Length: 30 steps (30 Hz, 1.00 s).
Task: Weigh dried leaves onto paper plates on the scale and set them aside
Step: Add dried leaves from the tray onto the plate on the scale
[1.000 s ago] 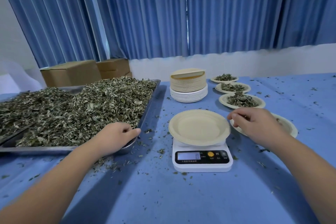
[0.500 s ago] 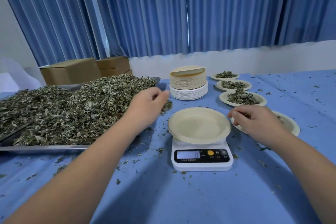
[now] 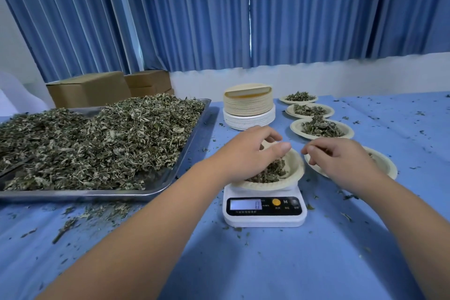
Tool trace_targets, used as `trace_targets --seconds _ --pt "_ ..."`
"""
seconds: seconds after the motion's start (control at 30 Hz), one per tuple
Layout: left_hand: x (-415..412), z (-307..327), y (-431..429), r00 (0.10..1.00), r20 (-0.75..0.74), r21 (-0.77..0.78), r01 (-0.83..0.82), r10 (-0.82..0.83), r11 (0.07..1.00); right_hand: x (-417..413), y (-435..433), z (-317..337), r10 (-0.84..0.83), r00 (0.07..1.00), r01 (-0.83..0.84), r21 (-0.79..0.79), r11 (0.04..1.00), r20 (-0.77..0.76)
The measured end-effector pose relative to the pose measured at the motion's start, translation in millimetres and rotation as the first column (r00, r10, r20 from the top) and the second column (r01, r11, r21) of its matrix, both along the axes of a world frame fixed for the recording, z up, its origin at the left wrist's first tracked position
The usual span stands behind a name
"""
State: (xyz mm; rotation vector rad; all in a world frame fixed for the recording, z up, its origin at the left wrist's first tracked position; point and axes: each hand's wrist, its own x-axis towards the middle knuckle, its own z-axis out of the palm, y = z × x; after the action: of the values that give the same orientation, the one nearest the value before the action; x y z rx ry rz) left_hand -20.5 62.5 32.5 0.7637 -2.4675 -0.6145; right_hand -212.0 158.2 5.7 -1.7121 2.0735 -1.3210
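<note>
A white digital scale (image 3: pixel 265 212) stands on the blue table with a paper plate (image 3: pixel 295 168) on it. My left hand (image 3: pixel 246 151) hovers over that plate with thumb and fingers spread apart, and dried leaves (image 3: pixel 267 173) lie in the plate just under it. My right hand (image 3: pixel 341 161) hangs loosely curled beside the plate's right rim and holds nothing. It covers part of another paper plate (image 3: pixel 387 165). A metal tray (image 3: pixel 155 182) heaped with dried leaves (image 3: pixel 109 139) sits to the left.
A stack of paper plates (image 3: pixel 248 109) stands behind the scale. Three plates with leaves (image 3: pixel 321 129) (image 3: pixel 309 111) (image 3: pixel 298 97) form a row at the back right. Cardboard boxes (image 3: pixel 90 91) sit behind the tray. Leaf crumbs are scattered over the cloth.
My left hand went from the tray's near corner, with a handful of leaves, rightward to above the scale's plate; leaves now lie in the plate. My right hand has hardly moved.
</note>
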Motion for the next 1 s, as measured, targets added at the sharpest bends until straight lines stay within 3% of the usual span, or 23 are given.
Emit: trace_targets --seconds 0.1,0.17,0.27,0.33,0.4,0.47,0.53,0.6,0.63,0.77,0.87,0.93,1.0 --pt "10 1 -3 0.997 -0.079 -0.042 0.010 -0.014 0.999 2 0 0 -0.003 1.000 0.003 -0.003 1.000 -0.022" --pt "20 4 -10 0.989 -0.137 -0.116 -0.071 0.055 0.991 2 -1 0 0.002 1.000 -0.003 -0.009 1.000 -0.006" --pt "43 9 -33 0.945 -0.138 -0.249 -0.322 0.296 0.913 1 -1 0 -0.002 1.000 0.002 -0.013 1.000 0.008" --pt "63 10 -53 0.876 -0.118 -0.245 -0.482 0.468 0.841 0 -1 0 -0.009 1.000 0.009 -0.022 1.000 0.000" --pt "87 7 -72 0.819 -0.019 -0.269 -0.557 0.574 0.786 0 -1 0 -0.012 1.000 0.012 -0.024 1.000 -0.003" --pt "108 1 -84 0.801 0.145 -0.271 -0.533 0.581 0.802 0 -1 -1 -0.011 1.000 0.011 -0.023 1.000 -0.002" --pt "122 -6 -88 0.802 0.314 -0.092 -0.508 0.509 0.857 -1 -1 -1 -0.014 1.000 0.013 -0.014 1.000 -0.009" --pt "128 -10 -87 0.780 0.443 0.112 -0.538 0.443 0.835 -1 -1 -1 -0.013 1.000 0.013 -0.005 1.000 -0.013" --pt "128 -11 -87 0.762 0.480 0.144 -0.557 0.434 0.818 -1 -1 -1 -0.009 1.000 0.009 -0.002 1.000 -0.010" --pt "135 -9 -87 0.726 0.427 -0.096 -0.556 0.539 0.825 -1 -1 -1 -0.002 1.000 0.002 -0.004 1.000 0.025" --pt "150 -8 -91 0.641 0.401 -0.366 -0.543 0.654 0.756 0 -1 -1 -0.002 0.999 0.002 -0.003 1.000 0.036" --pt "158 -11 -96 0.514 0.506 -0.395 -0.575 0.692 0.716 0 0 -1 -0.001 0.999 0.001 0.002 1.000 0.037" --pt "164 -15 -95 0.464 0.617 -0.275 -0.630 0.636 0.726 1 1 -1 -0.004 0.999 0.004 0.006 1.000 0.038"
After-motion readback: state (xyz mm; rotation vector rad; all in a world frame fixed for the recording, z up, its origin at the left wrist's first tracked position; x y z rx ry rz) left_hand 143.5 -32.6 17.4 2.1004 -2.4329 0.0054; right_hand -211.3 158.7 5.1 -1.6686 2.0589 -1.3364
